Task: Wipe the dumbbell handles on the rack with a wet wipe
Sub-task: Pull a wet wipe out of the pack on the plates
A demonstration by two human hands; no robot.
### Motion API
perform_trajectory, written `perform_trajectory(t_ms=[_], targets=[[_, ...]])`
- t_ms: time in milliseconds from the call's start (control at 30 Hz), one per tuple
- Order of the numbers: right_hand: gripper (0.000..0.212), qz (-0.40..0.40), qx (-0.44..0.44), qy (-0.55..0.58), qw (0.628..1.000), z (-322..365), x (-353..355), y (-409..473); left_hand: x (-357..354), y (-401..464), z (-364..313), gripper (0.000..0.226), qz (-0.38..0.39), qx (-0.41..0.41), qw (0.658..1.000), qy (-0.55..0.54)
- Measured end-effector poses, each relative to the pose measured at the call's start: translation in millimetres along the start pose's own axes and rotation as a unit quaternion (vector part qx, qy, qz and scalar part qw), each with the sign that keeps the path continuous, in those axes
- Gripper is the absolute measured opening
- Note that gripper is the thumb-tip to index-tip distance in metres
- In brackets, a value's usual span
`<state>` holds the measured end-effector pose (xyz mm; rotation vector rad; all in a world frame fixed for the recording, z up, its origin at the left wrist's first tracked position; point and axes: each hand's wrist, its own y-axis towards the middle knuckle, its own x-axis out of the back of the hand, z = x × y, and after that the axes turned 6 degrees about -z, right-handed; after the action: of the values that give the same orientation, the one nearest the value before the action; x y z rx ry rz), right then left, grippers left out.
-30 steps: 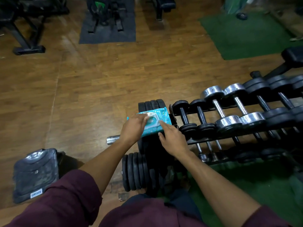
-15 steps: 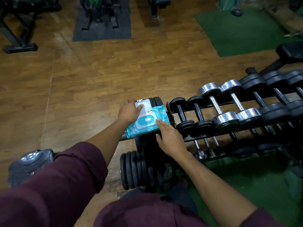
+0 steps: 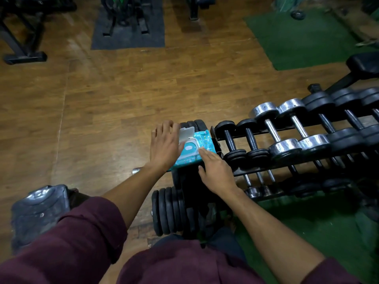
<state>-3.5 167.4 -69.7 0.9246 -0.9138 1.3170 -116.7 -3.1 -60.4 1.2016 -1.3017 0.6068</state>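
A teal pack of wet wipes [image 3: 202, 143] lies on top of a stack of black weight plates [image 3: 190, 126], its white lid [image 3: 186, 134] flipped up. My left hand [image 3: 165, 145] lies over the pack's left side with fingers spread and fairly straight. My right hand [image 3: 215, 171] rests flat on the pack's near right corner, fingers straight. To the right the dumbbell rack [image 3: 266, 171] carries black and chrome dumbbells [image 3: 272, 130] with bare metal handles. No loose wipe is visible in either hand.
More black plates [image 3: 170, 212] stand on edge below the pack. A grey scale-like object [image 3: 39, 210] sits on the wooden floor at left. Green mats [image 3: 297, 39] lie at right, gym machines [image 3: 22, 37] at the back, a bench pad [image 3: 365, 66] far right.
The pack's lid, shut a second ago, now stands open. My left hand has shifted from the lid toward the pack's left side and spread out. My right hand stays on the pack.
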Motion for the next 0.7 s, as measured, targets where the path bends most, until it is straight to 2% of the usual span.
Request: perform_trajectory(t_ms=[100,267,333,433,533,633,700], targets=[[0.060,-0.002,-0.005,-0.003,1.000,1.6,0.8,0.9,4.6,-10.9,-5.6,0.052,-0.016,-0.019,1.000,0.006],[0.063,0.005,-0.005,-0.011,1.000,2.5,2.3,0.6,7.9,-4.3,0.0,0.052,-0.012,0.103,0.983,-0.150],[0.064,0.005,-0.005,-0.012,1.000,2.7,2.3,0.3,9.7,-0.3,2.6,0.048,-0.009,0.110,0.979,-0.170],[0.064,0.008,-0.009,-0.013,1.000,3.3,1.5,0.2,11.4,-1.4,2.9,0.038,-0.005,0.075,0.984,-0.164],[0.064,0.010,-0.013,-0.014,1.000,3.2,1.2,0.6,8.2,-6.9,2.6,0.021,-0.024,0.046,0.995,-0.088],[0.063,0.010,-0.008,-0.018,1.000,2.4,1.7,1.4,7.0,-6.9,3.2,0.011,-0.041,0.083,0.991,-0.093],[0.063,0.009,-0.007,-0.018,1.000,2.2,1.3,1.6,6.2,-6.2,5.0,0.012,-0.023,0.093,0.989,-0.114]])
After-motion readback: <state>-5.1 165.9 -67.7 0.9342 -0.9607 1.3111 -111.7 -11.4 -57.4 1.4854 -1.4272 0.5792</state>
